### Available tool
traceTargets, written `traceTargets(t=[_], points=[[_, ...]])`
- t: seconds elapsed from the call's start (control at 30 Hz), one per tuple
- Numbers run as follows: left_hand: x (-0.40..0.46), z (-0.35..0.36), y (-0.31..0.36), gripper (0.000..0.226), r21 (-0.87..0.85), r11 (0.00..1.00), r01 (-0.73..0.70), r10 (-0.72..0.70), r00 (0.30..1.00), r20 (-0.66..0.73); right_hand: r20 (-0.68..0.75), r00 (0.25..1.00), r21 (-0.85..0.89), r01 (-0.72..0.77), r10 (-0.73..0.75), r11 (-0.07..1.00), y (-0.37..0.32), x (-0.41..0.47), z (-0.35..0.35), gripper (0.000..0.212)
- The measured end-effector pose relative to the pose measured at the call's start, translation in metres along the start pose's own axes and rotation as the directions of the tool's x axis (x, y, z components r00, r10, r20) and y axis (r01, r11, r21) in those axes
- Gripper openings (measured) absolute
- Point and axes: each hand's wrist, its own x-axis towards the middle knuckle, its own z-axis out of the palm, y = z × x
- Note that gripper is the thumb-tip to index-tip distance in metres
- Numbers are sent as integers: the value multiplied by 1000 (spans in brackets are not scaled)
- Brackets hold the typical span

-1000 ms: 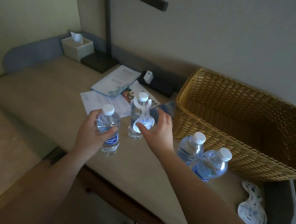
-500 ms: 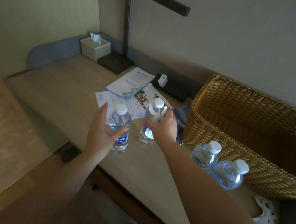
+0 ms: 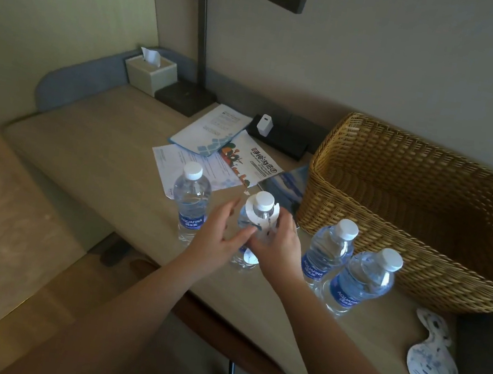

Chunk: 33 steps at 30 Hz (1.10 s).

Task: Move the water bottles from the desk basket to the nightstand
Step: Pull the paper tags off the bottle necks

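The right hand (image 3: pixel 277 249) grips the tagged bottle (image 3: pixel 253 229) at the table's (image 3: pixel 95 138) front edge; the left hand (image 3: pixel 215 239) hovers released beside it; gripping low on the body should steady the lift.

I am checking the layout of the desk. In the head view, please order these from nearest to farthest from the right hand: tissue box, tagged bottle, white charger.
1. Tagged bottle: at the right hand, which grips it.
2. White charger: farther back, near the wall.
3. Tissue box: far left back corner, beside the lamp base.
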Motion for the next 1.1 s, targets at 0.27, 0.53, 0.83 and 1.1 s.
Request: traceTargets(t=[0.27, 0.53, 0.83, 1.1], points=[[7, 0, -1, 55, -160, 984, 83, -61, 988, 139, 179, 968, 22, -180, 173, 983, 25, -25, -31, 49], [13, -2, -4, 54, -54, 993, 103, -97, 989, 114, 257, 959, 503, -238, 120, 831, 17, -40, -56, 7], [16, 14, -6, 56, 12, 1000, -12, 11, 998, 58, 101, 995, 679, -89, 28, 729, -23, -27, -64, 9], [18, 27, 2, 54, 64, 997, -31, 29, 999, 29, -155, 984, 681, 39, 92, 731, -19, -36, -109, 7]])
